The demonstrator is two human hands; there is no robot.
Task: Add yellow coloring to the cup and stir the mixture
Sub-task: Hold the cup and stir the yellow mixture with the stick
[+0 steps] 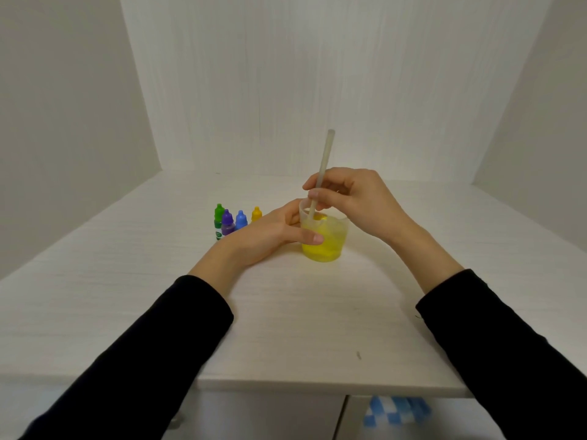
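A clear plastic cup [333, 239] holding yellow liquid stands on the white table [286, 312] near its middle. My left hand [270, 233] grips the cup from the left, thumb across its front wall. My right hand [352, 198] pinches a pale stirring stick [324, 160] above the cup; the stick leans slightly right and its lower end dips into the liquid. The yellow coloring bottle [256, 214] stands capped just left of the cup, partly behind my left hand.
A green bottle [218, 221], a purple bottle [227, 222] and a blue bottle [241, 219] stand in a row left of the yellow one. White walls close in the table at the back and both sides. The table's front edge runs below my forearms.
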